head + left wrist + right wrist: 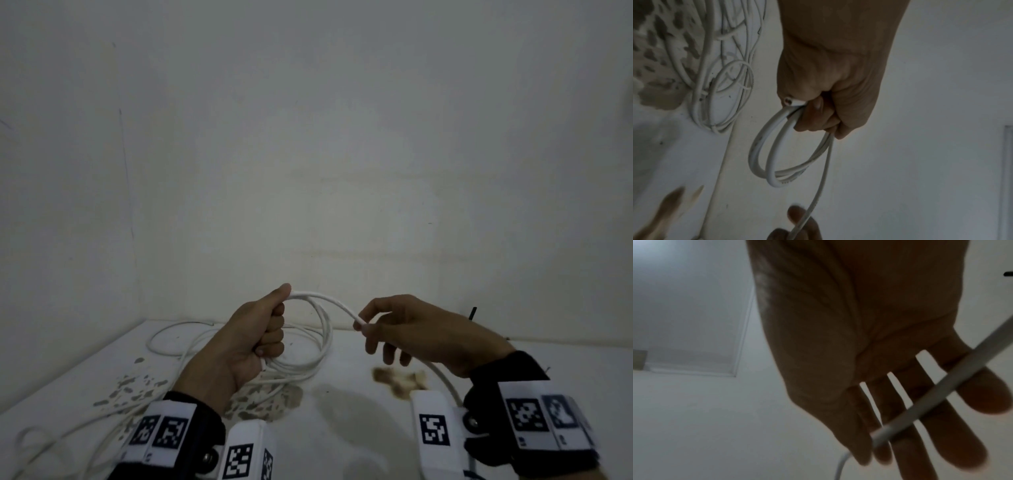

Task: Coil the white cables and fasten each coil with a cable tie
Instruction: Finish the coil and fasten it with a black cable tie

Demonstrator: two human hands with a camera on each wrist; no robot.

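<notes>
The left hand (pixel 253 342) is closed in a fist around a white cable (pixel 322 329), gripping a few loops of it together, raised above the worktop (pixel 342 428). In the left wrist view the cut end of the cable (pixel 788 101) pokes out beside the curled fingers (pixel 818 116), and two or three loops (pixel 764 159) hang below the fist. From the top of the fist, under the thumb, one strand arcs across to the right hand (pixel 411 332). That hand pinches the strand between thumb and forefinger in the head view, while its other fingers (pixel 941 426) hang fairly straight and spread; in the right wrist view the cable (pixel 937 391) runs slantwise across them. Past the pinch the strand drops down beside the right wrist toward the near edge of the worktop.

More white cable (pixel 178 342) lies loose on the worktop behind and to the left of the left hand, in wide untidy loops that trail toward the near left corner. In the left wrist view part of this heap looks like a smaller bundle (pixel 723 91), though the picture is too soft to tell whether anything binds it. The worktop is white with flaked patches (pixel 137 387) near the left and a brown stain (pixel 400 377) below the right hand. A small dark object (pixel 473 313) stands at the wall behind the right hand. Both wrists wear black straps with white marker blocks (pixel 433 428).
</notes>
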